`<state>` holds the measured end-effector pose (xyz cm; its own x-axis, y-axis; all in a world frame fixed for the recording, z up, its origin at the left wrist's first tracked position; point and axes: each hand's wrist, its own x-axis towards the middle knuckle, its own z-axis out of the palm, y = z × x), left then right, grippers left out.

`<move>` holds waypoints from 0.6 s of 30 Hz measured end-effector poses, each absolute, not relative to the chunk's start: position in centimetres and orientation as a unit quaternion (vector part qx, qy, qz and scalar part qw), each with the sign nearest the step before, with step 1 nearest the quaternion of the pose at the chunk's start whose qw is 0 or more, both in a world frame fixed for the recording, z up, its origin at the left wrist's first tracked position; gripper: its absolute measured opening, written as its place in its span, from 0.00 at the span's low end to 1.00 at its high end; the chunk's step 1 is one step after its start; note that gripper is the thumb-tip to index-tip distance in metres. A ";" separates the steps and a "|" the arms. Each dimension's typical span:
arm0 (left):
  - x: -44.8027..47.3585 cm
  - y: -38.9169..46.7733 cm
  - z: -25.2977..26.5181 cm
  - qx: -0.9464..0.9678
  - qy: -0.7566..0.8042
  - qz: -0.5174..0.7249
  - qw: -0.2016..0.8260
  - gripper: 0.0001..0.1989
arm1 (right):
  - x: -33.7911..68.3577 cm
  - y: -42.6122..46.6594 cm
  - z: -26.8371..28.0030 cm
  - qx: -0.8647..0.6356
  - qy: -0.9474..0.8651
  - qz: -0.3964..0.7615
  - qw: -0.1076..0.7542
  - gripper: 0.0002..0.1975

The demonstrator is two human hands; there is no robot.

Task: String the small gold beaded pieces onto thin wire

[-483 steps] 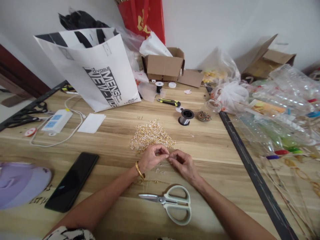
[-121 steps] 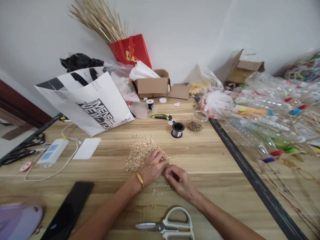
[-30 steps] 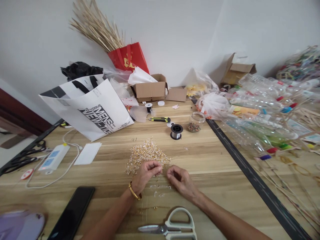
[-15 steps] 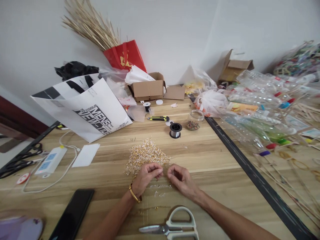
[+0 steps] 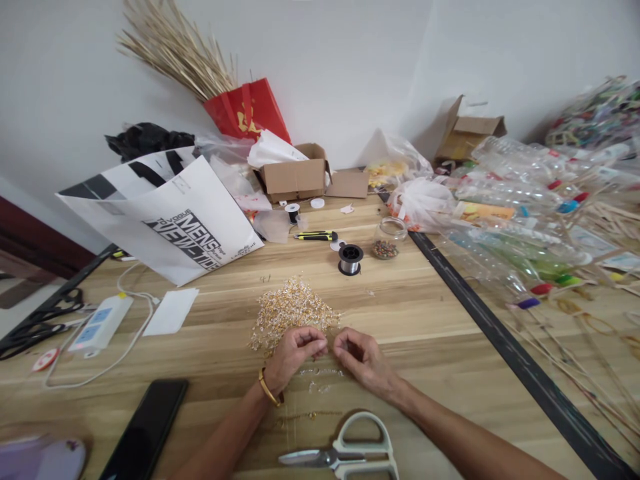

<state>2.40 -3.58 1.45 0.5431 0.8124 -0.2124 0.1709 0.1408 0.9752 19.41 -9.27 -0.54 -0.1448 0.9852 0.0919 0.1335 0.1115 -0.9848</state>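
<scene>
My left hand [image 5: 300, 352], with a gold bracelet [image 5: 270, 388] at its wrist, is closed in a pinch at the near edge of a pile of gold and clear beads [image 5: 293, 307]. Just to its right, my right hand [image 5: 364, 360] pinches too, thumb against fingers. The fingertips face each other across a small gap; whatever they hold is too fine to make out. Below them lie a strand of clear beads [image 5: 323, 372], some loose clear beads [image 5: 319, 387] and a thin gold chain [image 5: 313, 415]. White-handled scissors [image 5: 345, 453] rest nearest me.
Beyond the pile stand a wire spool [image 5: 351, 260], a utility knife [image 5: 316, 236] and a glass jar [image 5: 389, 243] of beads. A phone [image 5: 145, 430], power strip [image 5: 101, 325] and paper bag [image 5: 200, 220] are at left. Plastic bottles [image 5: 515, 200] crowd the right, past a black strip [image 5: 480, 320].
Both hands keep their pinched pose and have barely moved, the fingertips perhaps slightly closer together. The whole view has shifted a little.
</scene>
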 end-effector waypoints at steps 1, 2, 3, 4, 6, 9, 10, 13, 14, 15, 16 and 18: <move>2.4 -3.6 1.4 0.606 0.406 0.252 0.636 0.10 | 19.4 -9.3 -0.5 -0.472 -0.592 0.471 0.452 0.11; 2.4 -3.6 1.4 0.606 0.406 0.252 0.636 0.10 | 19.4 -9.3 -0.5 -0.471 -0.592 0.472 0.452 0.11; 2.4 -3.6 1.4 0.606 0.406 0.252 0.636 0.09 | 19.4 -9.3 -0.5 -0.470 -0.593 0.472 0.452 0.11; 2.4 -3.6 1.5 0.606 0.405 0.252 0.636 0.09 | 19.4 -9.3 -0.5 -0.470 -0.594 0.472 0.452 0.11; 2.5 -3.6 1.5 0.608 0.404 0.251 0.636 0.09 | 19.3 -9.3 -0.5 -0.470 -0.595 0.470 0.452 0.10; 2.5 -3.6 1.5 0.610 0.404 0.248 0.635 0.09 | 19.3 -9.3 -0.5 -0.468 -0.596 0.467 0.455 0.09; 2.5 -3.6 1.5 0.610 0.404 0.247 0.636 0.09 | 19.3 -9.3 -0.6 -0.468 -0.596 0.467 0.455 0.09; 2.5 -3.7 1.6 0.606 0.407 0.246 0.638 0.09 | 19.3 -9.3 -0.6 -0.470 -0.597 0.466 0.454 0.09; 2.5 -3.7 1.6 0.604 0.409 0.246 0.638 0.09 | 19.2 -9.3 -0.7 -0.471 -0.597 0.465 0.453 0.09; 2.5 -3.7 1.6 0.603 0.411 0.246 0.638 0.09 | 19.2 -9.3 -0.7 -0.471 -0.598 0.465 0.453 0.09; 2.5 -3.6 1.6 0.601 0.412 0.246 0.639 0.09 | 19.2 -9.2 -0.8 -0.471 -0.598 0.464 0.453 0.09; 2.5 -3.6 1.5 0.599 0.412 0.246 0.641 0.10 | 19.2 -9.2 -0.8 -0.471 -0.599 0.462 0.454 0.10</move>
